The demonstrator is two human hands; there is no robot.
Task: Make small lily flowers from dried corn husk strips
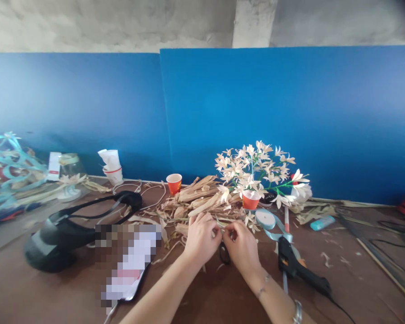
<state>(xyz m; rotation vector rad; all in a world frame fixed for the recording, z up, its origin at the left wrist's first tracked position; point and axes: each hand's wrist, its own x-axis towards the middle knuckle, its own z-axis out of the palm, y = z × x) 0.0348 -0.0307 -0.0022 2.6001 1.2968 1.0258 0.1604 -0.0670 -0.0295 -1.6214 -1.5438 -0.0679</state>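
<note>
My left hand (202,236) and my right hand (241,245) are close together over the table, low in the middle of the view. Both are closed, fingertips pinched. A small pale sliver shows near the fingertips, but what each hand holds is too small to make out. Just below and between them lies a black loop handle (224,253), apparently of scissors. Beyond my hands spreads a heap of dry tan husks (199,195). Right behind my right hand, cream husk flowers (253,166) on green stems stand in a red paper cup (250,200).
A black glue gun (292,261) and a light blue ribbon roll (266,218) lie to the right, with a turquoise packet (322,223) beyond. On the left are a phone (131,265), a black strapped object (54,243) and stacked white cups (113,173). Another red cup (174,183) stands behind.
</note>
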